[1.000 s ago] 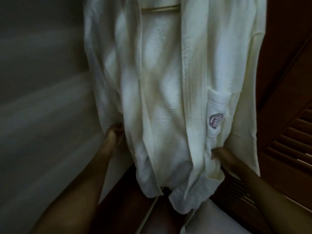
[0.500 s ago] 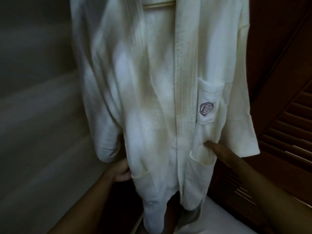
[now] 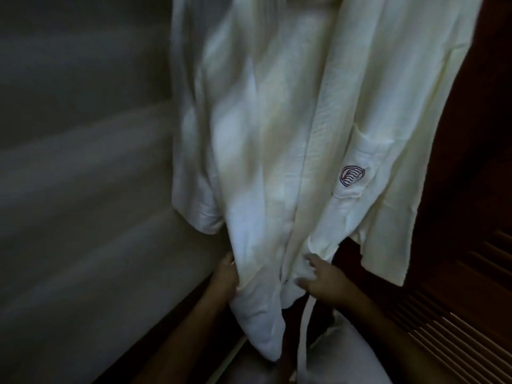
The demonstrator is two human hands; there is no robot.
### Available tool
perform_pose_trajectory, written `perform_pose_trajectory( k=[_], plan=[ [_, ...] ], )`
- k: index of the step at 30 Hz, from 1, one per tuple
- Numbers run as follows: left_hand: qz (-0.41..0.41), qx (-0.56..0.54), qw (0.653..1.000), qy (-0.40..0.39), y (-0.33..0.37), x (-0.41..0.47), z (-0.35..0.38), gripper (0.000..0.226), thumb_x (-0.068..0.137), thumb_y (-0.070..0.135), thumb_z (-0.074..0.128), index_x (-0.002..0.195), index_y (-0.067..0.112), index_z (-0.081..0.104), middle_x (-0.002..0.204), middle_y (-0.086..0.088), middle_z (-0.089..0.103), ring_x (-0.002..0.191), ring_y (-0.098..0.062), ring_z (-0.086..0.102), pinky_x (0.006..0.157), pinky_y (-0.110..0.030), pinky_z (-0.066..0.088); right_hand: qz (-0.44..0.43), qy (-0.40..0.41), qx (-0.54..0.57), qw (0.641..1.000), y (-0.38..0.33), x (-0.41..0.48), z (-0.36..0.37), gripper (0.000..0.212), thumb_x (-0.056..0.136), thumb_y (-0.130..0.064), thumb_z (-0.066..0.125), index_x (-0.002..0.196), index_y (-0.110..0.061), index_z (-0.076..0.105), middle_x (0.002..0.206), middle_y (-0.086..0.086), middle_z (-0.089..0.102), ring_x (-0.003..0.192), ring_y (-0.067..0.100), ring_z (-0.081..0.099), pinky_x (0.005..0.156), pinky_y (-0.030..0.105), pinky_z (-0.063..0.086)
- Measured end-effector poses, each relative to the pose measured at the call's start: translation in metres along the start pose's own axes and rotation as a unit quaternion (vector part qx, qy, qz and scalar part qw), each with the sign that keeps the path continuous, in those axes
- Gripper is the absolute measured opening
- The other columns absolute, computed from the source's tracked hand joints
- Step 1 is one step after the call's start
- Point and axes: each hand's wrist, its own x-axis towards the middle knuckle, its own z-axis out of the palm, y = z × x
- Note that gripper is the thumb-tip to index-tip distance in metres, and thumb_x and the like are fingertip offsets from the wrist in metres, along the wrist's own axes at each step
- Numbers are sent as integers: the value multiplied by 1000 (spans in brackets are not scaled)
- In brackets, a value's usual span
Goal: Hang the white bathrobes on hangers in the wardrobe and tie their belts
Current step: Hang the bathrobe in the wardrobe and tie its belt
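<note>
Head view showed the white bathrobe point(image 3: 277, 134) already hanging from above the frame, between a pale wall point(image 3: 83, 162) and a dark louvred door point(image 3: 471, 314). Its front panels fell nearly closed, and the pocket point(image 3: 353, 176) with the stitched emblem faced you.

You had both hands low on the robe, one on each front panel, most likely to draw the two edges together so the front would lie flat before the belt went round it. Your left hand point(image 3: 224, 278) was at the outer fold of the left panel. Its thumb lay on the front of the cloth and its fingers were tucked out of sight behind, so it appeared to pinch that fold, though blur made this less than certain. Your right hand point(image 3: 324, 284) was spread against the lower edge of the right panel, fingers apart and only loosely bent. It pressed the cloth and gripped nothing.

A narrow white strip point(image 3: 303, 328) dropped below your right hand. It may have been the belt, but you could not tell for sure. Nothing was tied at the waist, so the belt step looked not yet done.
</note>
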Motion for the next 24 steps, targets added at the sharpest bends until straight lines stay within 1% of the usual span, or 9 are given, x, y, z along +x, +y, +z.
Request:
perform_pose_trajectory(
  k=[3,5,7,10,14,16,19,21,24],
  plan=[
    [88,13,995,53,-5,-3,8,14,86,32,62,97,24,61,100,-6,69,95,-21,67,92,-49,56,-157,11,68,985,-70,-16,18,76,77,-44,87,137,-33,42,127,-30,48,112,-23,47,95,4,35],
    [128,2,989,71,-2,-9,16,10,93,17,63,89,13,55,86,-9,61,80,-12,59,80,-34,50,-176,82,52,980,-93,3,26,68,72,-51,84,126,-29,49,111,-20,59,100,-10,59,88,19,48],
    [174,33,981,80,4,-14,17,16,92,25,62,87,14,51,77,3,58,69,-1,53,68,-21,45,-137,125,-23,983,-98,30,20,55,86,-46,69,130,-20,49,115,0,66,106,21,65,88,35,50],
    [178,-2,981,75,9,-16,3,30,78,40,71,86,16,53,65,14,48,61,-4,45,60,-22,39,-104,158,-71,979,-80,52,0,37,101,-26,50,135,-11,50,120,18,67,109,40,63,85,35,47],
    [135,-81,987,-12,12,-25,-2,41,78,24,85,104,16,55,74,5,63,68,-13,60,63,-25,49,-114,150,-40,981,-67,58,-10,34,104,-16,45,137,-7,49,125,18,63,111,36,60,76,26,35],
    [102,-73,990,-60,10,-32,3,53,81,13,85,122,21,52,98,2,73,83,-7,71,72,-25,56,-100,121,-8,988,-63,64,-9,40,104,-16,44,143,-9,46,133,17,59,118,35,57,86,28,40],
    [83,28,985,-148,-7,-39,12,71,80,20,88,138,34,49,129,10,67,114,1,65,96,-28,55,-86,104,61,989,-58,68,-6,47,101,-12,44,149,-12,46,140,13,58,127,33,55,107,40,44],
    [56,90,980,-170,-21,-39,17,55,83,26,84,130,37,59,128,8,69,119,-8,65,104,-37,53,-84,105,124,983,-51,70,-8,49,99,-12,44,148,-14,50,139,10,60,127,28,57,110,48,46],
    [27,86,992,-83,-37,-29,11,30,77,33,70,107,33,73,112,-3,76,107,-26,71,97,-55,56,-78,94,200,972,-34,75,-14,55,92,-27,44,145,-19,53,135,3,64,124,21,60,109,50,48]
  ],
)
